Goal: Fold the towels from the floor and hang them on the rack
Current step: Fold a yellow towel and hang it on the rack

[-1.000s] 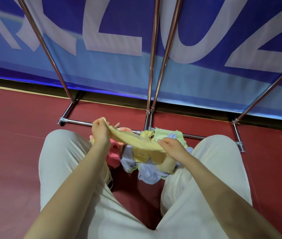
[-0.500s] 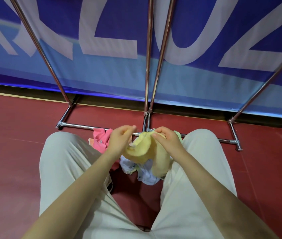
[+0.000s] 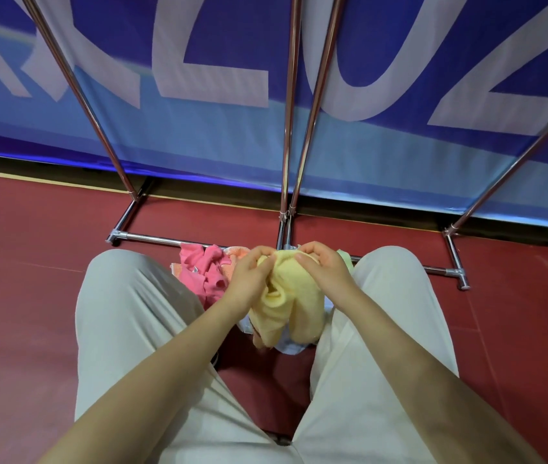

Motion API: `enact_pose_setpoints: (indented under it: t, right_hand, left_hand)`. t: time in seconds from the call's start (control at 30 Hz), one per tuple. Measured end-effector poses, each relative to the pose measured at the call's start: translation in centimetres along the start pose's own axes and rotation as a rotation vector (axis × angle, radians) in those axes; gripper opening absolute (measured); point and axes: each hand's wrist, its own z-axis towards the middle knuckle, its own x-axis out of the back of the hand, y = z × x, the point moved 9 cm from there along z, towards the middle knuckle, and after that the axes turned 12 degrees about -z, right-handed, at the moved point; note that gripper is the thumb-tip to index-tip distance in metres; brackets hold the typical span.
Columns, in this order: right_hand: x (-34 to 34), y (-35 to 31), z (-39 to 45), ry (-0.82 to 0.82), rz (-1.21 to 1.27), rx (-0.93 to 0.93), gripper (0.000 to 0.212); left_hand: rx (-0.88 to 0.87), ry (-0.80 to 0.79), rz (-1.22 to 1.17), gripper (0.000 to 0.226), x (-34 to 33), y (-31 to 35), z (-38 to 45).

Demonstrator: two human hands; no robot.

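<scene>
A yellow towel (image 3: pixel 286 296) hangs doubled over between my knees, its two halves drooping side by side. My left hand (image 3: pixel 249 279) and my right hand (image 3: pixel 322 272) pinch its top edge close together. Under it on the red floor lies a pile of towels: a pink one (image 3: pixel 205 272) to the left, a pale blue one (image 3: pixel 291 346) below, a light green one (image 3: pixel 344 257) peeking out at the right. The chrome rack (image 3: pixel 287 128) rises just beyond the pile, its base bar (image 3: pixel 152 237) lying on the floor.
My legs in light trousers (image 3: pixel 125 313) frame the pile on both sides. A blue banner (image 3: pixel 199 135) with large white letters stands behind the rack. Red floor (image 3: pixel 24 262) stretches left and right.
One second ago the yellow towel was stretched between my spread hands. My hands have since come together, so the towel now hangs doubled over.
</scene>
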Motion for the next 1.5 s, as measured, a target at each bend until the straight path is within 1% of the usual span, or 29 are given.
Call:
enact_pose_setpoints:
  t: [0.03, 0.07, 0.13, 0.17, 0.3, 0.37, 0.53, 0.67, 0.8, 0.87, 0.93, 0.97, 1.03, 1.07, 1.13, 1.17, 1.23, 1.27, 1.4, 1.5]
  right_hand:
    - [-0.4, 0.0, -0.1, -0.03, -0.059, 0.032, 0.007]
    - [-1.0, 0.1, -0.2, -0.068, -0.128, 0.063, 0.014]
    - [-2.5, 0.6, -0.5, -0.141, -0.268, 0.115, 0.03]
    - [-2.9, 1.1, -0.5, -0.162, -0.322, 0.129, 0.033]
    - [-3.3, 2.0, -0.5, -0.182, -0.395, 0.138, 0.038]
    - [-3.1, 2.3, -0.5, -0.196, -0.431, 0.129, 0.039]
    - [-2.3, 3.6, -1.1, -0.225, -0.484, 0.086, 0.041]
    - [-1.7, 5.5, -1.2, -0.236, -0.517, 0.024, 0.036]
    - [-0.5, 6.1, -1.3, -0.202, -0.513, -0.041, 0.042]
    - [-0.1, 6.3, -1.2, -0.184, -0.477, -0.071, 0.044]
    - [0.2, 6.6, -1.0, -0.16, -0.414, -0.131, 0.044]
    - [0.5, 6.8, -0.8, -0.145, -0.385, -0.18, 0.042]
    - [1.1, 7.2, -0.5, -0.095, -0.334, -0.267, 0.038]
    - [1.3, 7.2, -0.3, -0.067, -0.323, -0.288, 0.037]
    - [1.7, 7.0, -0.1, -0.023, -0.315, -0.288, 0.036]
    - [1.8, 6.8, 0.0, 0.002, -0.313, -0.28, 0.037]
    - [1.9, 6.6, 0.0, 0.053, -0.327, -0.263, 0.038]
    - [1.9, 6.6, 0.0, 0.069, -0.338, -0.262, 0.037]
    - [1.6, 6.5, -0.1, 0.083, -0.407, -0.263, 0.037]
    - [1.1, 7.0, -0.1, 0.068, -0.384, -0.263, 0.024]
  left_hand:
    - [0.01, 0.021, -0.039, 0.02, 0.3, 0.1, 0.1]
    - [0.015, 0.049, -0.068, 0.021, 0.6, 0.3, 0.3]
    - [0.016, 0.136, -0.102, 0.022, 1.9, 0.8, 0.8]
    - [0.016, 0.192, -0.119, 0.021, 2.8, 1.0, 1.1]
    - [0.044, 0.48, -0.24, 0.017, 7.4, 1.5, 1.5]
    - [0.051, 0.567, -0.283, 0.019, 9.1, 1.5, 1.6]
    - [0.083, 0.714, -0.242, 0.021, 12.3, 1.2, 1.9]
    - [0.084, 0.79, -0.337, 0.029, 14.0, 1.0, 1.9]
    - [0.115, 0.856, -0.375, 0.034, 15.6, 0.6, 1.2]
    - [0.136, 0.859, -0.362, 0.032, 15.8, 0.5, 0.9]
    - [0.194, 0.804, -0.345, 0.017, 15.3, 0.2, 0.9]
    - [0.235, 0.761, -0.298, 0.02, 14.9, 0.0, 1.1]
    - [0.279, 0.636, -0.063, 0.027, 13.8, -0.2, 1.6]
    - [0.255, 0.587, 0.086, 0.031, 13.3, 0.1, 1.8]
    - [0.128, 0.504, 0.351, 0.033, 11.8, 1.1, 2.0]
    - [0.063, 0.465, 0.425, 0.031, 10.9, 1.6, 1.9]
    - [-0.014, 0.432, 0.48, 0.029, 9.6, 2.3, 1.6]
    - [-0.018, 0.429, 0.484, 0.029, 9.3, 2.4, 1.6]
    - [0.031, 0.419, 0.468, 0.035, 9.0, 2.0, 1.7]
    - [0.058, 0.414, 0.441, 0.024, 8.8, 1.6, 1.6]
